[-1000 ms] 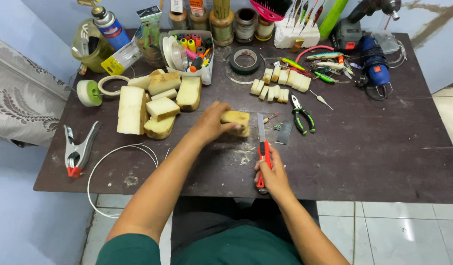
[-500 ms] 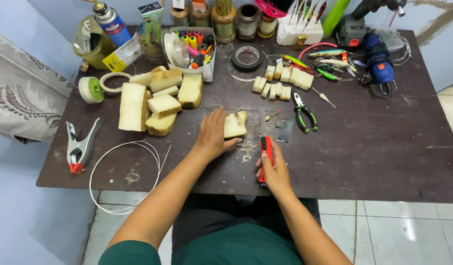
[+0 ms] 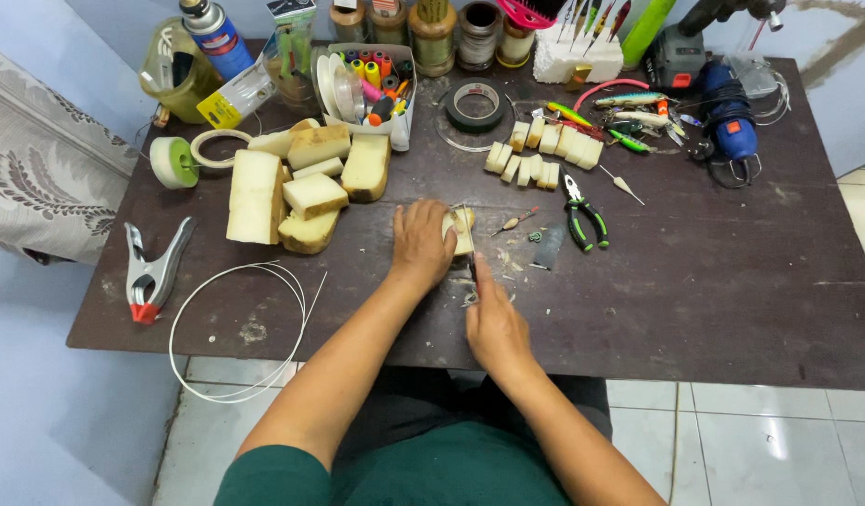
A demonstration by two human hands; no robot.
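Here, head view: the left hand (image 3: 421,242) lies flat over a small pale wood block (image 3: 462,230) near the middle of the dark worktop (image 3: 714,300), fingers together and pressed down on it. The right hand (image 3: 493,323) has its fingers closed around a cutter (image 3: 471,264), whose blade meets the block's right edge. To cut well, the block likely needs firm downward pressure, with the left fingertips kept clear of the blade's line and short, shallow strokes. Shavings (image 3: 512,267) lie just beside the block. Larger wood pieces (image 3: 292,187) sit to the left; green-handled pliers (image 3: 582,214) lie to the right.
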